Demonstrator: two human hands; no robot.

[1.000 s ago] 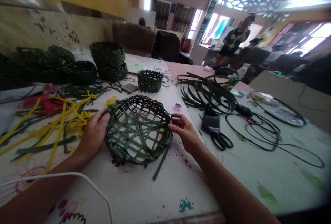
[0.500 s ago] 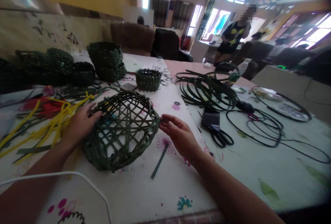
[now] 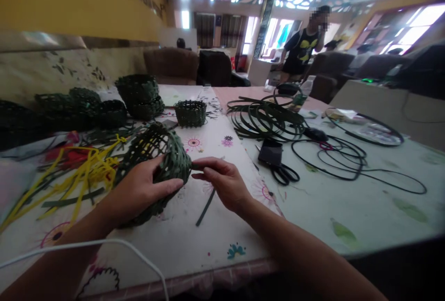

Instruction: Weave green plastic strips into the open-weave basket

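A dark green woven basket (image 3: 174,159) lies tilted on the flowered tablecloth, its open lattice side facing left and away. My left hand (image 3: 148,185) grips its near side, thumb outside on the weave and the fingers partly hidden within. At the basket's right edge, my right hand (image 3: 220,178) pinches with thumb and forefinger, seemingly on the end of a green strip; the strip itself is barely visible. Below that hand a loose flat green strip (image 3: 206,206) lies on the cloth.
Finished-looking green baskets (image 3: 137,95) stand at the back left, and a small basket (image 3: 190,113) stands behind mine. Yellow strips (image 3: 86,164) lie left. Coiled green strips (image 3: 266,118), scissors (image 3: 285,174), a phone (image 3: 270,153) and black cable (image 3: 361,162) lie right. A person (image 3: 301,48) stands beyond.
The basket has been tipped so its woven outer side faces right. My left hand has moved from its far left rim onto its near side; my right fingers have closed at its edge.
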